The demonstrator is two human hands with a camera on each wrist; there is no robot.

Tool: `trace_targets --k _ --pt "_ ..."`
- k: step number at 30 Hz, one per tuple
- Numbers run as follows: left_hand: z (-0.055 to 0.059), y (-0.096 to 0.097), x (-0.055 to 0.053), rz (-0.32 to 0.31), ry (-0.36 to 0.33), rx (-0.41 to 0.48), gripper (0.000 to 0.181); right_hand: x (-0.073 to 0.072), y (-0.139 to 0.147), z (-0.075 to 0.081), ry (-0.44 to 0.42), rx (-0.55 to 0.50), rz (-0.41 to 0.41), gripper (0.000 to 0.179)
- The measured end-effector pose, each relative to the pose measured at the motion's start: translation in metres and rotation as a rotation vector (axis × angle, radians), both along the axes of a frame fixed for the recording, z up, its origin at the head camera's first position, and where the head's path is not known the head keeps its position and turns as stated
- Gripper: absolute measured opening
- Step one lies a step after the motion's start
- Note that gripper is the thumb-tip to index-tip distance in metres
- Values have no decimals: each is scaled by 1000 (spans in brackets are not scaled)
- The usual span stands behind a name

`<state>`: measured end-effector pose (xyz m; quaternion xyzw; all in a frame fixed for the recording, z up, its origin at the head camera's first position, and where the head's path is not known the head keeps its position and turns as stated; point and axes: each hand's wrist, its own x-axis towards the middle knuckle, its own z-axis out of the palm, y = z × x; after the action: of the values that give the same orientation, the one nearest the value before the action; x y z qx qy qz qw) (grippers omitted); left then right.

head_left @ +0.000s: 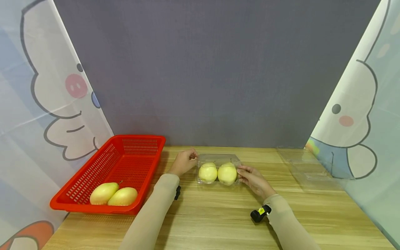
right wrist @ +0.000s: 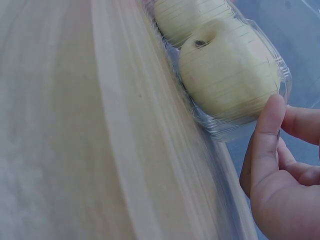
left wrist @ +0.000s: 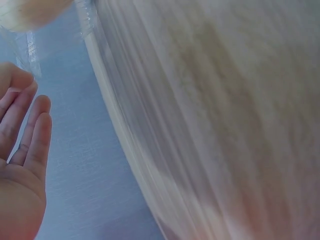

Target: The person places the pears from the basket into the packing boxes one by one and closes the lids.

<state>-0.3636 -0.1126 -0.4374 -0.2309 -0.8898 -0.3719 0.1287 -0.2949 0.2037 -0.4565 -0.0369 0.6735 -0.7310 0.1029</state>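
Note:
A clear plastic fruit box (head_left: pixel 218 158) sits on the table in front of me with two pale yellow pears (head_left: pixel 208 172) side by side in it. At its left edge, my left hand (head_left: pixel 185 162) has thumb and index finger together at the plastic. The left wrist view shows those fingers (left wrist: pixel 17 85) right by the box's clear edge (left wrist: pixel 32 55). My right hand (head_left: pixel 254 178) pinches the box's right end between thumb and index finger. In the right wrist view, the thumb (right wrist: pixel 270 122) lies against the wall beside the nearer pear (right wrist: pixel 227 70).
On the left stands a red slotted basket (head_left: pixel 160 149) with two yellow pears (head_left: pixel 104 193) at its near end. More clear plastic packaging (head_left: pixel 312 166) lies at the table's right side. A grey panel (head_left: pixel 218 76) rises behind the wooden table (head_left: pixel 215 222).

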Motion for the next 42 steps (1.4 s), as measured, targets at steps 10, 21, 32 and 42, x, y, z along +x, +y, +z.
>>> trace_targets --k 10,21,32,42 --pt "0 -2 -2 -31 56 -86 11 0 1 2 -23 -4 -3 32" --pt "-3 -3 -6 -53 142 -143 12 1 4 -1 -42 10 11 38" --pt "-3 -4 -6 -48 148 -165 14 5 4 10 -36 56 6 69" --pt "0 -4 -2 -46 145 -179 14 8 3 13 -13 43 68 46"
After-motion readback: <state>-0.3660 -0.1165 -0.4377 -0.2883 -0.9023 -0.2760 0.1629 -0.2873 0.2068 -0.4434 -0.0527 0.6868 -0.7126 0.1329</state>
